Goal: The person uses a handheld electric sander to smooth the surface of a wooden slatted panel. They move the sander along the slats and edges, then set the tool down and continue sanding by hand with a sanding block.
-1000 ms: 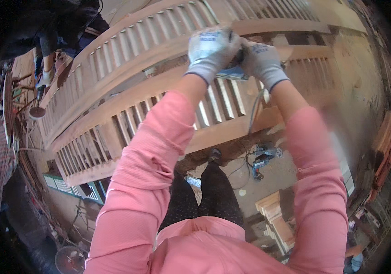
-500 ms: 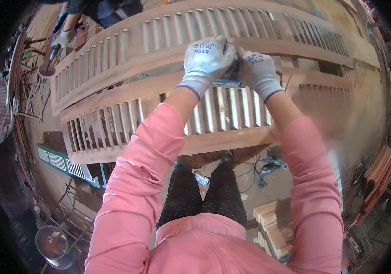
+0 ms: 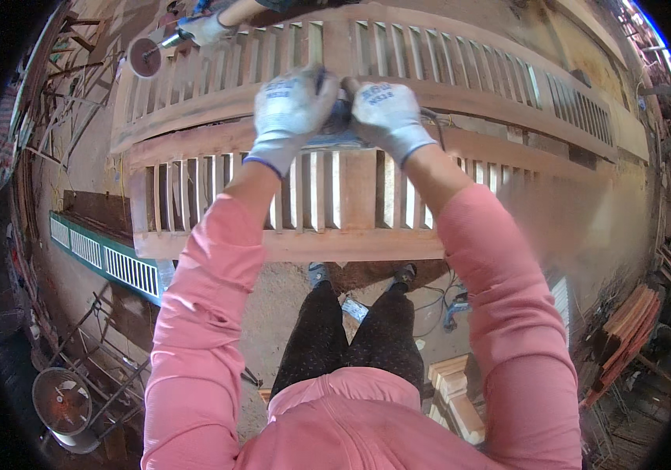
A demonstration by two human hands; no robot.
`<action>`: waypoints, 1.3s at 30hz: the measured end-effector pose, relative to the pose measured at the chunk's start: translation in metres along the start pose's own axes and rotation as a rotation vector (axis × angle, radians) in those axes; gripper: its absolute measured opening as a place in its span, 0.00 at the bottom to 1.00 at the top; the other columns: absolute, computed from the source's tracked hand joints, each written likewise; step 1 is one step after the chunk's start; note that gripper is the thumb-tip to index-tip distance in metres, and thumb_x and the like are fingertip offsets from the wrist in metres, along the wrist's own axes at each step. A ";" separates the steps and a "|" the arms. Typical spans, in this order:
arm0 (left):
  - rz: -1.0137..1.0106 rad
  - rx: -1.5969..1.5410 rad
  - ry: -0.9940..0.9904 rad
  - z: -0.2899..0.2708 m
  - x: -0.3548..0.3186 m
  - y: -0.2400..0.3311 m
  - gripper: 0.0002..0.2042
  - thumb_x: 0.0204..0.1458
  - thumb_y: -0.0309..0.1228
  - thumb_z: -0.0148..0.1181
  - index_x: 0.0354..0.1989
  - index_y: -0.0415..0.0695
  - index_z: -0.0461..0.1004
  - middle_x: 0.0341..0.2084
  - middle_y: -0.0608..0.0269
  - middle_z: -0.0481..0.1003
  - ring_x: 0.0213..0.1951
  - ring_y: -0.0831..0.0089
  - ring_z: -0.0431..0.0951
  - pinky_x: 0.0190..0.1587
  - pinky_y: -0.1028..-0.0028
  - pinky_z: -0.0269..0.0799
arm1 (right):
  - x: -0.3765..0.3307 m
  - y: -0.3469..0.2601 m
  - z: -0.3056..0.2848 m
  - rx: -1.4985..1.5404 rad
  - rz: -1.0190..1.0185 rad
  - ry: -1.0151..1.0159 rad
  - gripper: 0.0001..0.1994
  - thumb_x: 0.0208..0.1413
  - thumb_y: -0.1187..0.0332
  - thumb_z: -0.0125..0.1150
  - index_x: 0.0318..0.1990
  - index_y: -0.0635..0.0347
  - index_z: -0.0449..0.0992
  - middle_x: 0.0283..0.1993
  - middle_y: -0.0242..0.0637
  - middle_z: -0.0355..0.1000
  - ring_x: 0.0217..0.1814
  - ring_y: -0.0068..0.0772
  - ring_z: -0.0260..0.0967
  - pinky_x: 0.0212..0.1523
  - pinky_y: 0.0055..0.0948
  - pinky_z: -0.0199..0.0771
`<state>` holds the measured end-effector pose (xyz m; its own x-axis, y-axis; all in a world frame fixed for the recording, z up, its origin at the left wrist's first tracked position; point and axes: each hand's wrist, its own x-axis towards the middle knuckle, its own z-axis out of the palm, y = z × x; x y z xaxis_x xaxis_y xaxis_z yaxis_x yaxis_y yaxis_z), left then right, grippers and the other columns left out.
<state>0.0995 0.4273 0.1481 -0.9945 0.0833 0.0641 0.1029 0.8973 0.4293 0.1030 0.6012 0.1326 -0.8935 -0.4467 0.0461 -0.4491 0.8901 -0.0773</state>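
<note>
We're leaning over the long slatted reddish-wood panel [image 3: 351, 196]: stiff, heavy, slats likely fragile, so we'd be lifting it by the solid rails. Both gloved hands are clenching a small dark power tool [image 3: 339, 125] on its middle rail, left hand [image 3: 288, 110] and right hand [image 3: 386, 113] touching; rigid, probably vibrating.

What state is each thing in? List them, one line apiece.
Left hand in grey knit glove: closed on the tool.
Right hand in grey knit glove: closed on the tool.
Dark hand-held power tool: gripped, pressed on the frame.
Long slatted wooden frame: lying flat.
Co-worker's disc grinder: held, over the frame's far end.
</note>
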 end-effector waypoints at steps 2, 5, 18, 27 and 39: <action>-0.020 -0.010 0.034 -0.015 -0.007 -0.032 0.22 0.63 0.50 0.47 0.46 0.48 0.82 0.41 0.46 0.83 0.46 0.47 0.83 0.53 0.50 0.75 | 0.024 -0.026 0.010 -0.035 -0.040 -0.102 0.14 0.63 0.60 0.50 0.43 0.53 0.82 0.38 0.47 0.84 0.39 0.48 0.84 0.37 0.47 0.83; -0.081 0.041 0.079 -0.032 -0.015 -0.070 0.21 0.62 0.49 0.49 0.48 0.49 0.82 0.43 0.48 0.84 0.46 0.48 0.84 0.52 0.51 0.76 | 0.050 -0.061 0.035 0.083 -0.037 -0.031 0.15 0.63 0.62 0.49 0.38 0.53 0.85 0.38 0.45 0.84 0.39 0.49 0.84 0.38 0.47 0.84; -0.048 0.148 0.080 -0.010 -0.005 -0.015 0.20 0.64 0.49 0.50 0.46 0.48 0.82 0.45 0.47 0.82 0.48 0.45 0.82 0.52 0.51 0.76 | 0.015 -0.023 0.011 0.111 -0.018 -0.021 0.09 0.61 0.66 0.53 0.45 0.54 0.77 0.39 0.45 0.84 0.42 0.49 0.84 0.40 0.48 0.82; 0.034 0.086 -0.012 0.069 0.012 0.149 0.23 0.64 0.51 0.48 0.50 0.47 0.82 0.47 0.47 0.82 0.50 0.45 0.82 0.55 0.51 0.74 | -0.086 0.131 -0.012 0.068 0.108 -0.057 0.11 0.60 0.64 0.57 0.48 0.51 0.76 0.42 0.40 0.84 0.43 0.43 0.84 0.41 0.44 0.82; 0.214 0.001 -0.028 0.172 0.025 0.367 0.23 0.63 0.49 0.47 0.44 0.45 0.83 0.44 0.45 0.83 0.50 0.47 0.82 0.55 0.52 0.74 | -0.210 0.327 -0.037 0.023 0.298 -0.106 0.12 0.63 0.64 0.55 0.52 0.48 0.78 0.47 0.44 0.84 0.50 0.45 0.84 0.47 0.44 0.83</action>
<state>0.1086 0.8331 0.1517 -0.9503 0.2835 0.1289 0.3114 0.8584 0.4076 0.1442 0.9891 0.1348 -0.9809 -0.1745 -0.0855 -0.1664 0.9815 -0.0947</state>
